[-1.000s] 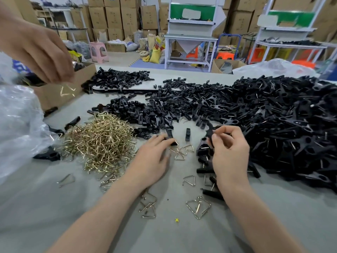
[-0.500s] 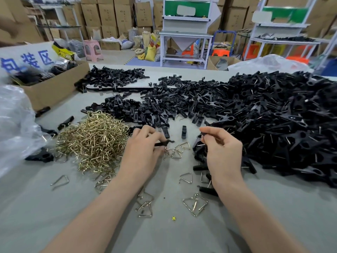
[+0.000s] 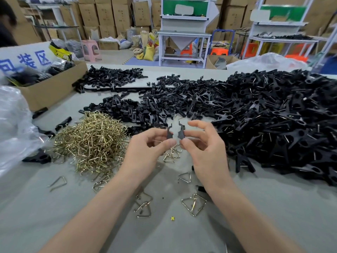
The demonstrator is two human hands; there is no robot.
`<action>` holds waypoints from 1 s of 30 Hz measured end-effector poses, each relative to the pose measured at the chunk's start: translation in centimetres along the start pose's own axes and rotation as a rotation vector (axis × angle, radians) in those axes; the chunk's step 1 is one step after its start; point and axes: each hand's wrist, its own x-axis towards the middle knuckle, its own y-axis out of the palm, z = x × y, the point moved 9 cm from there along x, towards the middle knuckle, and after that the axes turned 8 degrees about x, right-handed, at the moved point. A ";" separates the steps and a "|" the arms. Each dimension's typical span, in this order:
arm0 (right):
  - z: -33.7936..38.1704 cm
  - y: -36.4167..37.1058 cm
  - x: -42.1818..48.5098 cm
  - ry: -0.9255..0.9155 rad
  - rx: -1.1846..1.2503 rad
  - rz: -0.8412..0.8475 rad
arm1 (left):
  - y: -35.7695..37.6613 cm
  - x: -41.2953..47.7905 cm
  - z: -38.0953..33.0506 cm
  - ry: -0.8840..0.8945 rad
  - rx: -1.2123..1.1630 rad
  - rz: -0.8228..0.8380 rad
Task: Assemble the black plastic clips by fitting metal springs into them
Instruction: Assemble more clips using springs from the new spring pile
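**Inspector:** The left hand (image 3: 151,148) pinches one black plastic clip half (image 3: 169,132) between thumb and forefinger, the other fingers loosely curled; the right hand (image 3: 206,148) pinches the matching black plastic half (image 3: 181,132) the same way, its other fingers spread and raised; the halves are upright, facing each other, just apart, above the table.

**Onlooker:** And the step, in your judgement?

**Inspector:** Mating the halves before a spring goes in, I judge; line up the hooked tops squarely; grip low on the stems to leave the spring seats free; next, take one of the loose triangular brass-coloured wire springs (image 3: 194,207) near the wrists; a skewed pair would likely refuse the spring.

**Onlooker:** The surface?

**Inspector:** A grey table (image 3: 45,216); a heap of brass-coloured wire springs (image 3: 91,141) to the left; scattered black plastic halves (image 3: 145,110) beyond the hands; a large mound of black clips (image 3: 273,115) to the right, metal showing in many; a brown cardboard box (image 3: 52,92) and a clear plastic bag (image 3: 12,125) at far left.

**Onlooker:** The room?

**Inspector:** Stacked brown cartons (image 3: 109,15); a white metal bench (image 3: 184,33); a pink plastic stool (image 3: 91,50).
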 end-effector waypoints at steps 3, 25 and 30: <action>0.1 0.5 -0.1 0.003 0.026 0.043 | 0.5 -0.3 -0.1 -0.016 -0.095 0.044; 0.0 0.3 0.2 0.013 -0.022 0.058 | 1.7 -0.5 1.4 -0.163 -0.324 0.106; 0.0 0.2 0.3 0.024 0.021 0.046 | 1.6 -0.4 1.3 -0.144 -0.287 0.095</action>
